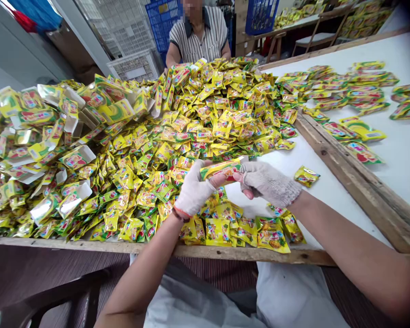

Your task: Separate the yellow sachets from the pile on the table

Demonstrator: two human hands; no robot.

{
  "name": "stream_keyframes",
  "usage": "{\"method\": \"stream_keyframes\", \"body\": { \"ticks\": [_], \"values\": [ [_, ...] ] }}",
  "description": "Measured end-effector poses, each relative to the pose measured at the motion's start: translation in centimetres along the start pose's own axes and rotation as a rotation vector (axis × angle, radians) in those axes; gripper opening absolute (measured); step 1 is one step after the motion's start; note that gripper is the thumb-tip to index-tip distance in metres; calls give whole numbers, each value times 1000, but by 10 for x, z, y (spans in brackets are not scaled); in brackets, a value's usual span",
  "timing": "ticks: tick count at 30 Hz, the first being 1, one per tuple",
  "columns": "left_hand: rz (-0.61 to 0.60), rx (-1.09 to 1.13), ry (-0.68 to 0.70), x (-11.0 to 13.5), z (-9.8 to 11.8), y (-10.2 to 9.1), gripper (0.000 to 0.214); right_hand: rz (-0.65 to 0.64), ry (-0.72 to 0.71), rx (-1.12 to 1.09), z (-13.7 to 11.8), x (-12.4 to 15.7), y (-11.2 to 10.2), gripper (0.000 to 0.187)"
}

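Note:
Between my two gloved hands is a small yellow and green printed carton (222, 169), held level above the table. My left hand (195, 189), in a white fingerless glove, grips its left end with thumb and fingers. At the carton's right end, where a white flap shows, my right hand (266, 180) closes its fingers; whether the flap is folded in, I cannot tell. Small yellow sachets (218, 231) lie just below my hands along the table's front edge. One loose sachet (306, 176) rests on the white surface beside my right wrist.
A big heap of sachets (205, 118) covers the table's middle. Open-ended cartons (78, 157) are piled at left. A wooden divider (355, 177) runs along the right; beyond it lie rows of cartons (365, 93). Another person (200, 34) sits opposite, behind the heap.

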State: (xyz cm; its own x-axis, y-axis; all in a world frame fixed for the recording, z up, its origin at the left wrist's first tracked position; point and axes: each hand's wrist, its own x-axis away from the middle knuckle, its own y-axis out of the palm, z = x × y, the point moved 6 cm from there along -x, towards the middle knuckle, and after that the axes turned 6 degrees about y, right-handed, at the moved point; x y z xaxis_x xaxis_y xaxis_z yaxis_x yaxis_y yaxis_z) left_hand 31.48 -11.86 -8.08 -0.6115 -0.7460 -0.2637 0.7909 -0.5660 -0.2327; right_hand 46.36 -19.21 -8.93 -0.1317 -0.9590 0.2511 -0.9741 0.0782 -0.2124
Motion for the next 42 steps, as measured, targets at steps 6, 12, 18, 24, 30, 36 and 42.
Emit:
{"method": "stream_keyframes", "body": {
  "ticks": [6,12,18,24,30,36,42],
  "values": [
    [-66,263,-163,0,-10,10,50,242,-177,374,-6,-7,-16,28],
    [-40,-266,7,17,12,-26,35,536,-171,-318,-18,10,-80,46],
    [-381,-942,85,78,28,-9,31,310,-187,-22,-14,0,-41,24],
    [-272,-491,-46,91,26,-12,21,161,-275,582,9,-27,34,16],
    [59,47,-274,39,-2,-34,29,194,-167,652,23,-40,15,9],
    [98,60,-288,10,-19,-27,25,170,-136,185,9,-22,-23,20],
    [68,222,-259,15,-14,-2,33,73,-180,287,-6,-10,-1,14]
  ]
}}
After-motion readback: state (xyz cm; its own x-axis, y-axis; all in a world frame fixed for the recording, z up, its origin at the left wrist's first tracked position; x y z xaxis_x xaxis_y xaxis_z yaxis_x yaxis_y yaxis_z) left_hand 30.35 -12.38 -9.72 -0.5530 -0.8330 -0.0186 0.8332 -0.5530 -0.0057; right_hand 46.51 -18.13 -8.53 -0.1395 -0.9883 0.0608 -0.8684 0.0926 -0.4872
